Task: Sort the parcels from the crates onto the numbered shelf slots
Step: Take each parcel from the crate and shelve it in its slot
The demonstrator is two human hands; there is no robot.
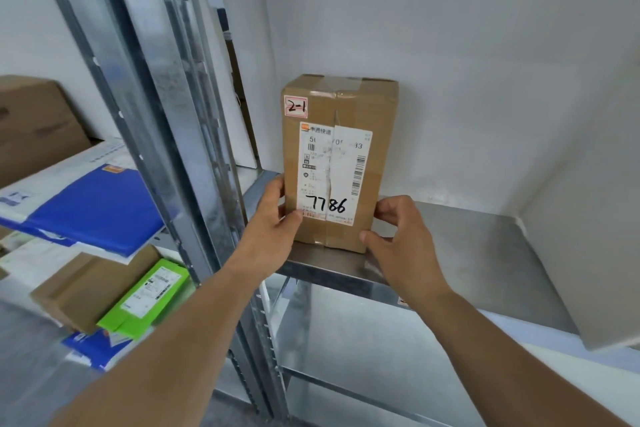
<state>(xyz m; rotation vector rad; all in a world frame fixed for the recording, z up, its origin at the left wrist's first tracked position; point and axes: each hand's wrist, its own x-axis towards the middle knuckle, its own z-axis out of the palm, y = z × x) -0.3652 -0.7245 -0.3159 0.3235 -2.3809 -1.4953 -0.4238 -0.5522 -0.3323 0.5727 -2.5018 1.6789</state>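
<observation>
A brown cardboard parcel stands upright in the middle of the frame on a grey metal shelf, near the shelf's front edge and close to the white wall behind it. Clear tape runs down its front. A small red-bordered tag at its upper left corner reads "2-1", and a white shipping label below it carries a handwritten "7786".

Both hands are on the parcel's lower part. The left hand holds the left edge — its thumb lies on the front face over the label's lower corner, the other fingers curl round the side out of sight. The right hand holds the lower right corner, thumb at the front near the bottom edge, curled fingers against the right side. The parcel's base looks to be resting on the shelf, though the hands hide part of it.

A galvanised steel upright runs from the top left of the frame down to the bottom centre, dividing this bay from the next. In the left of the frame, shelves hold other parcels: a blue and white mailer, a brown box and a green packet below it, and a large carton at the far left edge. A lower shelf shows beneath the hands.
</observation>
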